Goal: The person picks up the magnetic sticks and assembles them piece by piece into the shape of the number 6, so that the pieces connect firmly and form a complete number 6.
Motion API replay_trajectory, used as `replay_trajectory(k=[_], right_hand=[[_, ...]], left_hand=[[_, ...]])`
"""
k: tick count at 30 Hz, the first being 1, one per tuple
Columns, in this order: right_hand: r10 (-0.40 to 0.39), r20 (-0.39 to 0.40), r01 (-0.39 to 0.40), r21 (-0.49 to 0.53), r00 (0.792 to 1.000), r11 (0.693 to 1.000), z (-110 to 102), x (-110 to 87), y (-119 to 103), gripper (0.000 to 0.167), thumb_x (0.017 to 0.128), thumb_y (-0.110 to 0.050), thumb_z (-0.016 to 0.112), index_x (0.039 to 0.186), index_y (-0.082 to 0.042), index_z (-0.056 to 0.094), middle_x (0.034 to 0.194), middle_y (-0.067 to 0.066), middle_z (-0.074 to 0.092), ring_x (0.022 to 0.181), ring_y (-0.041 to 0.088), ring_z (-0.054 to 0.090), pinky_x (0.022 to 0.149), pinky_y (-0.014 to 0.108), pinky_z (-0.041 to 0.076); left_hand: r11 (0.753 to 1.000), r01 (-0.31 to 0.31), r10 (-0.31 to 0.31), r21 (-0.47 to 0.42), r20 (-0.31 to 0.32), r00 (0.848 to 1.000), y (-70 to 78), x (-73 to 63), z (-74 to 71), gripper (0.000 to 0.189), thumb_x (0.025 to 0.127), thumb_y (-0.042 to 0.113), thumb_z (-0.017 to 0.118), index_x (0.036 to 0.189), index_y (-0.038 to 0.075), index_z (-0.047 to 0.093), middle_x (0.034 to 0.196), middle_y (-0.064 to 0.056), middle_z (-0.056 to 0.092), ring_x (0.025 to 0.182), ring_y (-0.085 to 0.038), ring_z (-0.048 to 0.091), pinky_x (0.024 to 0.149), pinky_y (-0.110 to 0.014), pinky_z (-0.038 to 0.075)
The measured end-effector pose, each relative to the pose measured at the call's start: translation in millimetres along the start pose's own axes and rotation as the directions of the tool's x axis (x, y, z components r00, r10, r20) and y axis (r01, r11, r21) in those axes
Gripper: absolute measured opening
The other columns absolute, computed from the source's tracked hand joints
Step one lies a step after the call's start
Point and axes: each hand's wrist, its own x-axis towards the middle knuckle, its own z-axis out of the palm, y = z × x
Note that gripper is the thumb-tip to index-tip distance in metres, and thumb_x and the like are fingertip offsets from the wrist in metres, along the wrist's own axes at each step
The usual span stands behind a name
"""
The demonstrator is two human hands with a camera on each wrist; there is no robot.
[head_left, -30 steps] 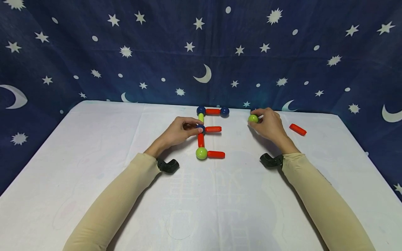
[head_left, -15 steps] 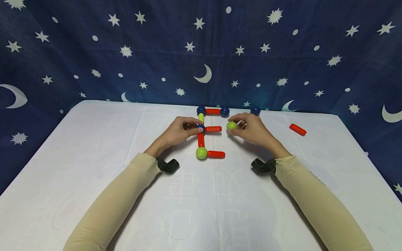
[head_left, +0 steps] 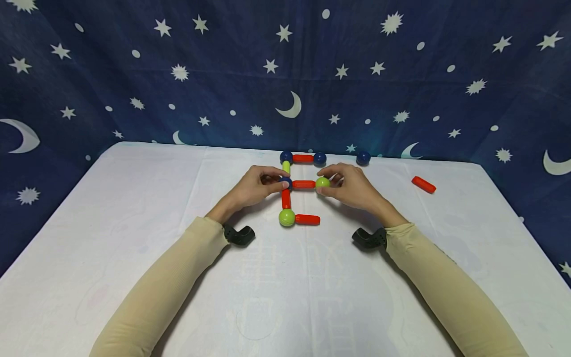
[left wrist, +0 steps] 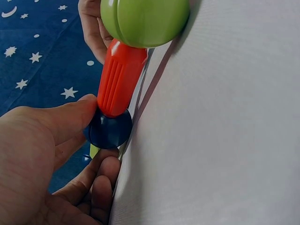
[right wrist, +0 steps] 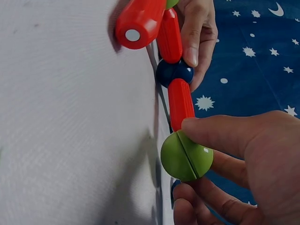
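Magnetic rods and balls form an E-like shape on the white table. My left hand [head_left: 255,187] pinches its middle blue ball [left wrist: 111,130] between thumb and fingers. From that ball a red rod [head_left: 304,184] points right, and at its tip my right hand [head_left: 354,187] pinches a green ball [right wrist: 186,155], which meets the rod's end. A yellow-green rod [head_left: 286,167] leads up to a blue ball [head_left: 286,157]. Another red rod [head_left: 286,200] leads down to a second green ball [head_left: 287,217], with a lower red rod [right wrist: 139,21] whose free end shows a pale disc.
The top red rod [head_left: 303,158] ends in a blue ball [head_left: 319,158]. One loose blue ball [head_left: 363,158] lies at the table's back edge. A loose red rod [head_left: 424,184] lies to the right. A dark star-print cloth [head_left: 232,64] hangs behind the table [head_left: 285,307].
My right hand has carried the green ball left from beside the loose blue ball to the tip of the middle red rod. My left hand keeps its hold on the middle blue ball.
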Motion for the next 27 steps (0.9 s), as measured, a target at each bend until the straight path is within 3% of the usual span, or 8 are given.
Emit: replay_trajectory(k=[7,11,14,18,22,27], right_hand=[[-0.001,-0.003,0.001,0.002,1.000,1.000,-2.4,0.2,2.1,0.042,0.090,-0.021,0.079,0.128,-0.004,0.068,0.120,0.012,0.068,0.101,0.028,0.063,0.083,0.042,0.052],[0.008,-0.089,-0.009,-0.003,0.996,1.000,-12.8,1.0,8.1,0.040,0.093,-0.020,0.075,0.128,-0.003,0.067,0.122,0.016,0.065,0.105,0.032,0.062,0.087,0.047,0.052],[0.025,-0.207,-0.032,-0.033,0.978,0.999,-22.3,4.0,16.8,0.038,0.093,-0.016,0.073,0.127,0.000,0.068,0.122,0.020,0.062,0.108,0.037,0.060,0.093,0.051,0.047],[0.051,-0.315,-0.078,-0.073,0.948,0.994,-34.6,8.0,31.8,0.038,0.092,-0.013,0.072,0.126,0.002,0.067,0.121,0.025,0.058,0.111,0.042,0.057,0.105,0.057,0.030],[0.090,-0.337,-0.123,-0.080,0.937,0.989,-47.4,6.6,44.4,0.040,0.093,-0.015,0.071,0.129,0.003,0.066,0.125,0.027,0.056,0.115,0.045,0.055,0.111,0.060,0.021],[0.130,-0.352,-0.168,-0.081,0.927,0.982,-65.6,-10.8,59.5,0.042,0.094,-0.018,0.070,0.130,0.003,0.064,0.128,0.028,0.054,0.116,0.046,0.053,0.106,0.061,0.024]], left_hand=[[1.000,0.002,-0.002,-0.004,-0.002,1.000,-0.4,-0.8,-0.1,0.031,0.097,0.018,0.071,0.127,0.007,0.071,0.105,-0.009,0.066,0.086,-0.024,0.054,0.071,-0.027,0.045],[1.000,0.004,-0.004,0.000,-0.001,1.000,-0.1,-1.0,-0.3,0.032,0.097,0.019,0.071,0.127,0.007,0.070,0.106,-0.008,0.066,0.086,-0.024,0.054,0.070,-0.027,0.044],[1.000,0.009,-0.009,-0.001,-0.002,1.000,-0.3,-1.1,-0.2,0.032,0.097,0.019,0.071,0.127,0.007,0.070,0.106,-0.008,0.066,0.087,-0.024,0.054,0.071,-0.028,0.044],[1.000,0.011,-0.011,-0.001,-0.002,1.000,-1.2,-0.8,-0.1,0.032,0.097,0.019,0.071,0.127,0.007,0.071,0.106,-0.008,0.066,0.087,-0.024,0.054,0.071,-0.028,0.044],[1.000,0.009,-0.009,0.004,-0.004,1.000,-1.8,-0.3,-0.1,0.032,0.097,0.019,0.071,0.128,0.007,0.071,0.107,-0.008,0.066,0.087,-0.024,0.053,0.071,-0.028,0.044],[1.000,0.010,-0.010,0.000,-0.006,1.000,-1.3,-0.3,-0.2,0.032,0.097,0.019,0.071,0.127,0.008,0.071,0.106,-0.008,0.066,0.087,-0.024,0.053,0.071,-0.028,0.044]])
